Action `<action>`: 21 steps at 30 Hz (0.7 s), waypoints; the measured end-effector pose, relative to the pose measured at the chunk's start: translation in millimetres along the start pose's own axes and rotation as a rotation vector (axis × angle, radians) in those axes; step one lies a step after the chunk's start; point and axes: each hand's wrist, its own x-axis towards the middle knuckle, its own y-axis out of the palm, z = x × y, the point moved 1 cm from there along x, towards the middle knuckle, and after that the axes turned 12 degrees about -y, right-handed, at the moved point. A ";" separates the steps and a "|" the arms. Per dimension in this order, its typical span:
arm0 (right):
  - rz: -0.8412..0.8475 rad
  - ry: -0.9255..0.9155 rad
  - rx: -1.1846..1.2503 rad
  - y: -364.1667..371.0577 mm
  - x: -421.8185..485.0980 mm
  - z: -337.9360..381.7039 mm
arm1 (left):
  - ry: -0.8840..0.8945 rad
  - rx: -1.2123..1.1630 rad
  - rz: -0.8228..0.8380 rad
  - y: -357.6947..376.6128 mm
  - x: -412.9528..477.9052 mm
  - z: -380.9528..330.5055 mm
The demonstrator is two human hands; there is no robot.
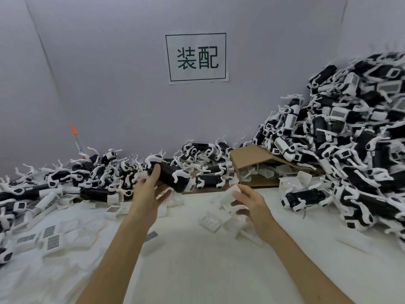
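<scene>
The left hand (149, 187) grasps a black cylindrical unit (173, 175) with white curved fittings, thumb on top and fingers curled beneath. The unit is held off the white table (197, 264), to the left of the cardboard box (252, 157) and slightly nearer the person.

The right hand (249, 205) pinches a small white plastic piece (230, 194) between thumb and fingers, just in front of the box's near left corner. More loose white pieces (213, 220) lie on the table below this hand.

The box lies on its side, open end facing the person. A tall heap of assembled units (350, 139) rises to the right of the box and overlaps it. A lower heap (65, 178) spreads to its left. A printed sign (197, 58) hangs on the wall above the box.
</scene>
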 end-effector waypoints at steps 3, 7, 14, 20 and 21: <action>0.024 0.053 0.140 -2.7 1.2 -3.7 | -0.257 -0.182 0.144 19.0 -10.3 43.4; 0.028 0.027 0.144 -2.6 1.4 -2.0 | -0.323 -0.126 0.251 34.6 -17.3 70.9; 0.073 -0.033 0.111 4.8 -4.1 6.5 | -0.299 -0.081 0.301 26.2 -17.8 84.6; 0.089 -0.027 0.136 9.0 -6.2 3.2 | -0.280 -0.116 0.331 33.6 -23.1 86.2; 0.092 -0.019 0.153 9.6 -6.3 2.9 | -0.283 -0.138 0.317 34.4 -23.7 86.7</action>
